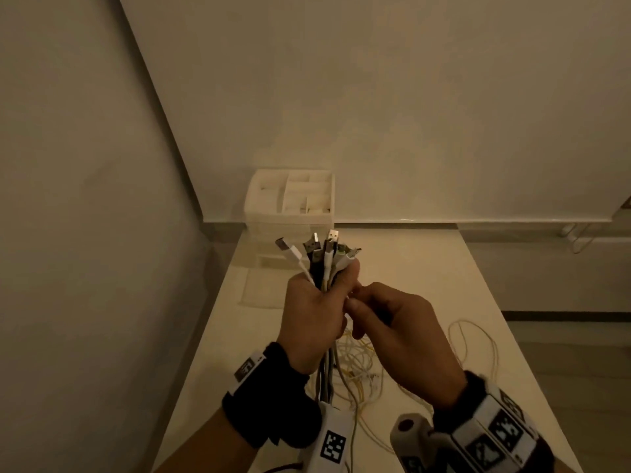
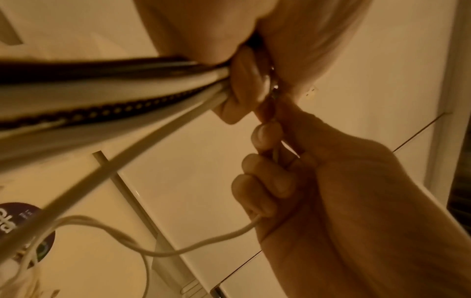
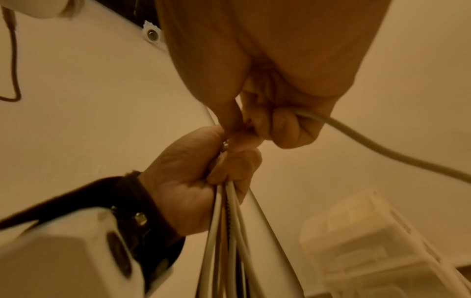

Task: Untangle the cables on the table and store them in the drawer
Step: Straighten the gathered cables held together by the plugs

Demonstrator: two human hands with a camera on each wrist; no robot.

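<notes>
My left hand [image 1: 324,302] grips a bundle of cables [image 1: 321,257] upright above the table, with several USB plugs fanned out over the fist. The bundle's black, white and braided cords [image 2: 102,96] hang down past my wrist. My right hand [image 1: 368,308] is pressed against the left, its fingers curled round one thin white cable [image 3: 356,137] that trails away in a loop [image 2: 203,242]. In the right wrist view the left hand [image 3: 203,171] sits just below the right hand's fingers [image 3: 280,125]. A loose tangle of pale cables [image 1: 358,367] lies on the table beneath both hands.
A white drawer unit [image 1: 290,199] with open top compartments stands at the table's far left corner, and also shows in the right wrist view [image 3: 369,242]. A pale drawer [image 1: 263,285] looks pulled out at its foot. The white table [image 1: 426,268] has walls to the left and behind.
</notes>
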